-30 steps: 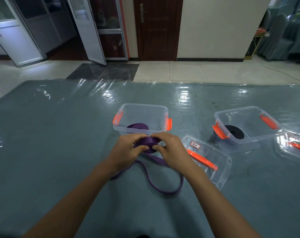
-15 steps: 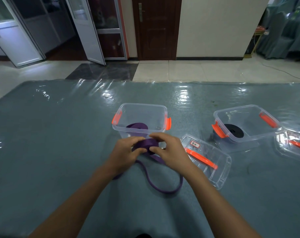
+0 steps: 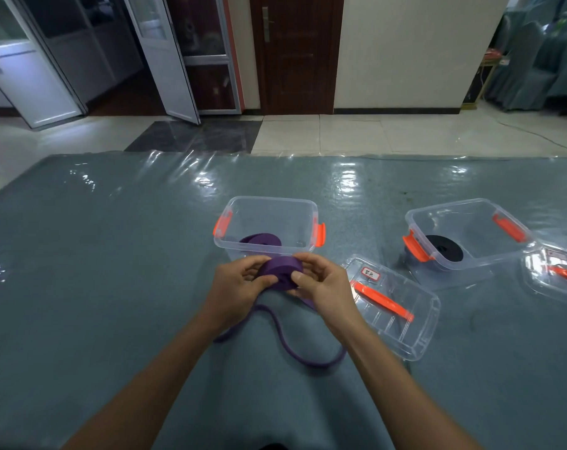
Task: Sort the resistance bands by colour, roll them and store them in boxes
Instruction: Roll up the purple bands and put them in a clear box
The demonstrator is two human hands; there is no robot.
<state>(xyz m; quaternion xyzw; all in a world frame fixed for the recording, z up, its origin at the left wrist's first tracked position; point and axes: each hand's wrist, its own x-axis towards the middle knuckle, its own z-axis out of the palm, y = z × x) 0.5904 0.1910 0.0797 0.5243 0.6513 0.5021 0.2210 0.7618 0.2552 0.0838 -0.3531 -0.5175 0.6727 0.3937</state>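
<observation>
A broad grey-blue table under a glossy clear plastic sheet fills the lower part of the view. Two clear plastic storage boxes with orange side latches stand open on it. The centre box is just beyond the hands, and the right-hand box is well apart from it. A clear rectangular lid with an orange handle strip lies flat between the two boxes, nearer the person. A second lid of the same kind lies at the right edge, partly cut off by the frame. Both forearms reach in from below. The left hand and the right hand meet just in front of the centre box, each with fingers and thumb curled round a half-rolled purple resistance band, held between them above the table. The unrolled part of this band hangs down beneath the hands, and its loose purple loop lies curved on the table between the wrists. A rolled purple band lies on the floor of the centre box, and a rolled black band lies in the right-hand box. A small white label with a red border sits on the near lid's far corner; its writing is too small to read.
</observation>
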